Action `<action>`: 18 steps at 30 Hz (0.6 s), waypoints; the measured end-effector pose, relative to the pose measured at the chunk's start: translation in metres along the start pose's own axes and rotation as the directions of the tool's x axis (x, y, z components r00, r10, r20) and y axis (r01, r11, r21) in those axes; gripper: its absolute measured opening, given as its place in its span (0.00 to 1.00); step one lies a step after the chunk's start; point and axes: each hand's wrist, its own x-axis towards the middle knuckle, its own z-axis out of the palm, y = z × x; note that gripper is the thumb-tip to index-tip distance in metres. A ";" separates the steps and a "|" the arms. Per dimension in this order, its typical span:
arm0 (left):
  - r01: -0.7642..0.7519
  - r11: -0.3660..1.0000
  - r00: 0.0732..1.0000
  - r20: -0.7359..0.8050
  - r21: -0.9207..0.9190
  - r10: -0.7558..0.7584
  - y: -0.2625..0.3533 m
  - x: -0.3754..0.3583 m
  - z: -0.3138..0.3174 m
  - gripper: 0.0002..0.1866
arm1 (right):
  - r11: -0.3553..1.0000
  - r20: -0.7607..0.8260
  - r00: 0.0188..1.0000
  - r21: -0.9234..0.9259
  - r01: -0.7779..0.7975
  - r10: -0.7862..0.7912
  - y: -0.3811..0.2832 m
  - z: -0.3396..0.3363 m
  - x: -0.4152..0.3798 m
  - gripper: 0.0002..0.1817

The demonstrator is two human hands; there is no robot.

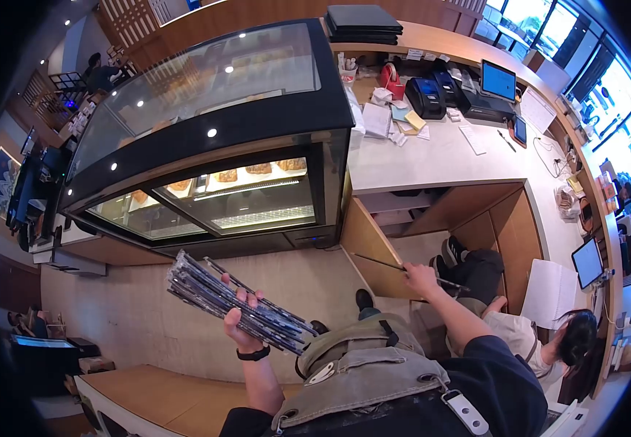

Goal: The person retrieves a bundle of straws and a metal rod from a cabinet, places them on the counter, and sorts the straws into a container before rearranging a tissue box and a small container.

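My left hand (237,329), with a dark band at the wrist, is closed around a thick bundle of long dark straws (217,297), which look to be in clear wrappers. The bundle slants from upper left to lower right above the floor. One straw sits slightly apart along its upper side. My right hand (422,280) pinches a single thin dark straw (376,260) near its middle, in front of the open wooden cabinet door (371,237). Its far end points left, and the other end reaches past my hand toward the seated or crouching person's dark trousers.
A person (541,346) is low at my right, legs by the open cabinet (501,233). A glass pastry case (206,138) stands ahead. The counter (432,167) bears a card printer-like device (426,98), papers and screens. A wooden bench-like surface (177,393) lies at lower left.
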 end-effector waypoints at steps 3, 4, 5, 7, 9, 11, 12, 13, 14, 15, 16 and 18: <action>-0.041 0.999 0.999 -0.001 -0.002 0.041 -0.018 0.008 0.012 0.44 | 0.995 -0.002 0.998 -0.072 -0.069 0.070 0.044 -0.008 0.018 0.09; -0.056 0.998 0.998 -0.006 -0.007 0.056 -0.025 0.011 0.018 0.45 | 0.991 -0.008 0.995 -0.089 -0.096 0.096 0.053 -0.017 0.024 0.09; -0.077 0.997 0.997 0.001 -0.006 0.077 -0.033 0.014 0.025 0.44 | 0.987 -0.015 0.992 -0.105 -0.124 0.123 0.062 -0.026 0.028 0.09; -0.108 0.994 0.994 -0.010 -0.012 0.107 -0.049 0.020 0.037 0.43 | 0.979 -0.062 0.982 -0.093 -0.181 0.176 0.077 -0.039 0.036 0.11; -0.142 0.990 0.990 -0.027 -0.003 0.141 -0.060 0.024 0.046 0.42 | 0.966 -0.139 0.956 0.024 -0.259 0.260 0.090 -0.037 0.049 0.13; -0.206 0.978 0.977 -0.052 0.023 0.207 -0.070 0.028 0.056 0.42 | 0.878 -0.426 0.855 0.475 -0.067 0.295 0.137 0.014 0.086 0.15; -0.225 0.974 0.972 -0.062 0.041 0.227 -0.070 0.028 0.059 0.41 | 0.645 -0.327 0.791 0.757 -0.108 0.517 0.135 0.016 0.094 0.17; -0.247 0.967 0.965 -0.074 0.059 0.251 -0.068 0.028 0.061 0.41 | 0.325 -0.146 0.720 0.939 -0.116 0.678 0.127 0.017 0.105 0.19; -0.276 0.958 0.955 -0.088 0.077 0.282 -0.068 0.026 0.064 0.40 | -0.034 0.089 0.652 0.995 -0.096 0.753 0.124 0.020 0.117 0.21; -0.289 0.954 0.948 -0.113 0.081 0.297 -0.068 0.025 0.066 0.41 | -0.176 0.171 0.570 0.983 -0.046 0.804 0.119 0.022 0.131 0.20; -0.309 0.947 0.937 -0.142 0.088 0.319 -0.066 0.023 0.066 0.42 | -0.160 0.139 0.513 0.987 -0.003 0.847 0.121 0.034 0.139 0.20; -0.350 0.928 0.914 -0.171 0.124 0.368 -0.056 0.017 0.070 0.43 | -0.035 0.015 0.397 0.998 0.042 0.918 0.101 0.031 0.143 0.18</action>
